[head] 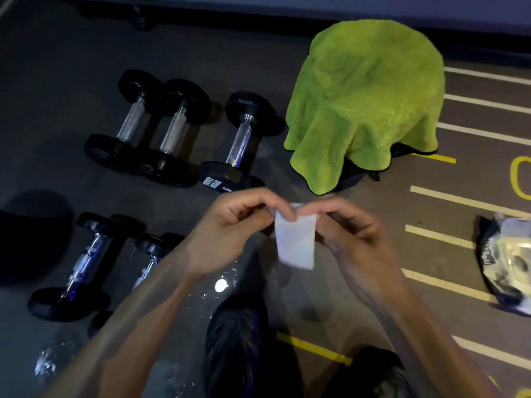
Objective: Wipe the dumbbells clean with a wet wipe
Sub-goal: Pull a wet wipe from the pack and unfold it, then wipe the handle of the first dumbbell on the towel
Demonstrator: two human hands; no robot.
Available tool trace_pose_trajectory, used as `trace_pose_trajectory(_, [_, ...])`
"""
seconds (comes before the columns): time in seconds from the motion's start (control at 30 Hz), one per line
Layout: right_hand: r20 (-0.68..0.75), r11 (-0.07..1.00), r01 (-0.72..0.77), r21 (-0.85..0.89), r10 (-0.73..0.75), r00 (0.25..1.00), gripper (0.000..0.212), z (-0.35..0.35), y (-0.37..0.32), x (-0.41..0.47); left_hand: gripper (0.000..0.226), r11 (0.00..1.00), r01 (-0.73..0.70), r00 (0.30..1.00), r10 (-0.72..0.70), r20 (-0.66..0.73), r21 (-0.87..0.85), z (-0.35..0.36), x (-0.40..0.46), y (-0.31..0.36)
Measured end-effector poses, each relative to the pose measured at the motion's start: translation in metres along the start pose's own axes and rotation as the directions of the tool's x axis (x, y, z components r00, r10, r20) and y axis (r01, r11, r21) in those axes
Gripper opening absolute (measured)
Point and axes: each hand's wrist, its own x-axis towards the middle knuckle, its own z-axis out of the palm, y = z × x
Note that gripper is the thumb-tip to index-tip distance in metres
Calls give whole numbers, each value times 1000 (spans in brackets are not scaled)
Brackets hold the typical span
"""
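Pinching thin white wet wipe (296,239): left hand (230,225), right hand (350,228); knurled-handle dumbbells (241,142) beyond.

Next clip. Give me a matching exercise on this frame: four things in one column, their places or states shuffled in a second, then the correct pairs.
Things:
1. white wet wipe
2. fuzzy lime-green towel
3. crinkled wipes packet
4. three black-ended dumbbells with metal handles

Places:
A. on the floor at the right edge
B. side by side in the far row
C. pinched between the left hand and the right hand
D. draped over a dark object

Pairs: 1-C, 2-D, 3-A, 4-B
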Motion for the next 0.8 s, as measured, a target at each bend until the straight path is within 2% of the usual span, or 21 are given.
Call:
trace_pose_trajectory(0.07, [1, 997, -69, 43, 69, 998, 28, -2, 1, 8, 31, 997, -2, 1000, 2, 3, 74, -6, 7, 0])
trace_pose_trajectory(0.13, [19, 966, -228, 121, 228, 974, 40, -2, 3, 18, 34, 993, 6, 1000, -6, 3, 119, -10, 13, -4])
trace_pose_trajectory(0.2, [37, 934, -341, 108, 339, 940, 45, 0, 7, 28, 35, 989, 21, 1000, -21, 0, 145, -15, 20, -11])
trace_pose_trajectory(0.27, [15, 932, -362, 37, 361, 932, 36, 3, 14, 39, 32, 982, 55, 998, -56, 4, 183, -21, 27, -16])
trace_pose_trajectory(0.33, [-52, 940, -338, 40, 340, 939, 22, 5, 19, 50, 24, 979, 98, 995, -102, 16, 181, -32, 37, -17])
trace_pose_trajectory(0.4, [-162, 946, -319, 62, 325, 932, 10, 4, 23, 63, 25, 968, 162, 986, -150, -77, 191, -50, 57, -19])
trace_pose_trajectory(0.5, [-260, 954, -301, 6, 292, 921, 7, -1, 29, 80, 27, 928, 277, 899, -159, -409, 250, -90, 109, -31])
trace_pose_trajectory(0.57, [-291, 955, -298, -8, 283, 914, 9, -3, 32, 88, 19, 867, 335, 854, -114, -507, 369, -112, 147, -43])
trace_pose_trajectory(0.63, [-314, 946, -324, 24, 315, 896, 8, -2, 34, 92, 6, 795, 450, 814, -178, -554, 407, -131, 181, -62])
trace_pose_trajectory(0.73, [-321, 921, -368, 132, 391, 863, 13, -1, 34, 93, 38, 685, 625, 743, -377, -552, 374, -140, 218, -88])
trace_pose_trajectory(0.8, [-302, 901, -399, 168, 433, 850, 11, -3, 35, 91, 31, 695, 653, 725, -458, -515, 301, -135, 232, -96])
